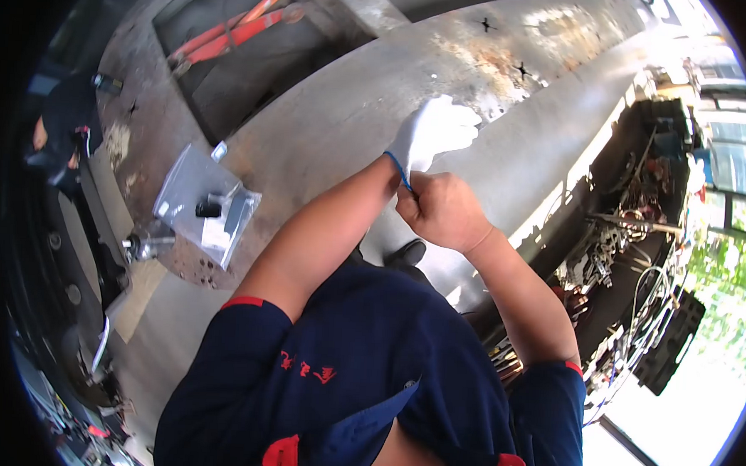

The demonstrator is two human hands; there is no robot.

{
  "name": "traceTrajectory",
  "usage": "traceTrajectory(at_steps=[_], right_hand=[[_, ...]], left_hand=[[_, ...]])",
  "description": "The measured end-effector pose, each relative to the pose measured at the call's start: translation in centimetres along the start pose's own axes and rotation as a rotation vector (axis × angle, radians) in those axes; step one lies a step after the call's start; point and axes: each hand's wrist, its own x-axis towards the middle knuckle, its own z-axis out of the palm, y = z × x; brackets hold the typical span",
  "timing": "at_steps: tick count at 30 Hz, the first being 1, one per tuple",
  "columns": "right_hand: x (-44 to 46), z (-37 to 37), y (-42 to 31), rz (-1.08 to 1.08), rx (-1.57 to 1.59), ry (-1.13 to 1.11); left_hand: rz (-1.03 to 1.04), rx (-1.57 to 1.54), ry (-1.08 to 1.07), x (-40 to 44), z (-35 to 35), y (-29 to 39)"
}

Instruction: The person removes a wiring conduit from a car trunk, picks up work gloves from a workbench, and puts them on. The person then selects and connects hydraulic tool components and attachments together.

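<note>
A white glove (442, 129) with a blue-edged cuff (398, 169) covers my left hand (431, 136), whose fingers are stretched out away from me. My bare right hand (446, 209) is closed on the cuff at my left wrist, with its thumb and fingers pinched together. Both hands are in front of my chest, above the grey metal surface. To the left, a clear plastic bag (179, 193) holds a small black item (208, 208) and a white label.
A metal air tool or similar (152, 245) lies beside the bag. Red-orange bars (236, 37) show in the rectangular opening at upper left. Metal parts and cables (618, 252) crowd the right side. Dark shoe (408, 252) below my hands.
</note>
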Motion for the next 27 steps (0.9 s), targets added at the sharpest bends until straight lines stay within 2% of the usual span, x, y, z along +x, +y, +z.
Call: traceTrajectory(at_steps=[1, 3, 7, 11, 14, 15, 17, 18, 21, 23, 26, 27], right_hand=[[-0.1, 0.4, 1.0, 0.02, 0.04, 0.076], [-0.5, 0.1, 1.4, 0.16, 0.022, 0.143], [-1.5, 1.1, 1.9, 0.393, -0.008, 0.276], [-1.1, 2.8, 3.0, 0.368, 0.12, 0.396], [-1.1, 2.0, 3.3, 0.327, 0.184, 0.384], [-1.2, 2.2, 3.8, 0.268, 0.171, 0.393], [-1.2, 2.1, 4.3, 0.185, 0.124, 0.38], [-1.2, 1.7, 4.0, 0.212, 0.145, 0.357], [-1.4, 0.5, 2.8, 0.065, 0.292, 0.24], [-1.3, 0.4, 2.1, -0.066, 0.376, 0.147], [-2.2, -0.3, 0.7, -0.134, 0.302, 0.056], [-2.5, -0.4, 0.3, -0.161, 0.223, 0.056]], left_hand=[[0.023, -0.101, 0.037, 1.0, 0.3, -0.2], [-0.084, -0.658, 0.246, 0.7, 4.2, 2.9], [0.043, -0.605, 0.177, 1.1, 4.4, 2.6], [-0.024, -0.538, 0.152, 2.1, 3.9, 1.7], [-0.107, -0.523, 0.158, 2.5, 4.8, 2.7], [-0.034, -0.363, -0.228, 4.4, 0.4, -0.5], [0.416, 1.019, -0.225, 4.3, 1.6, 2.1], [0.617, 1.698, -0.169, 3.5, 2.1, 2.2], [0.628, 1.632, -0.06, 2.9, 2.9, 2.0], [0.608, 1.032, -0.151, 1.7, 3.1, 1.2], [0.351, 0.69, -0.113, -0.7, 5.6, 4.0], [0.169, 0.463, -0.08, -1.2, 5.9, 4.1]])
